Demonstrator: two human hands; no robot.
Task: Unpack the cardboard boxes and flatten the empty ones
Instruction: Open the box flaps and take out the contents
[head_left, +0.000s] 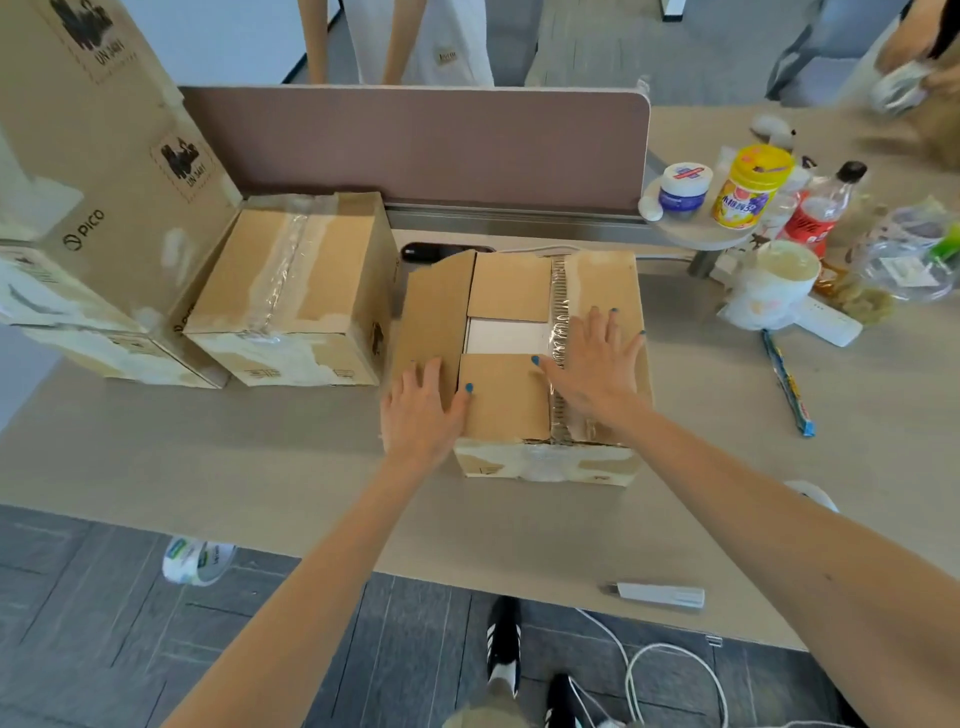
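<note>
Cardboard box (519, 364), the one being opened, is sitting in the middle of the tabletop (208, 457), right of a taped box (296, 291) that is still sealed and a taller stack of boxes (104, 182) at the far left.

From the head view, the left hand (423, 410) is lying flat on the left outer flap (434, 332), fingers (415, 379) spread and gripping nothing. The right hand (597, 364) is pressing flat on the right outer flap (602, 291), fingers likewise splayed open, beside the strip of clear tape (560, 322) running along that flap's edge. Between the two inner flaps a white item (506, 338) is showing inside.

The step in hand appears to be opening this box: the outer flaps are parting, the inner ones are still lying down. The next move probably calls for folding the outer flaps fully outward, lifting the two inner flaps, then reaching in for the white item. A utility knife (654, 595) is lying near the tabletop's near edge, should the sealed box need cutting next. Bottles and jars (748, 187) are crowding the far right, well apart from the work.
</note>
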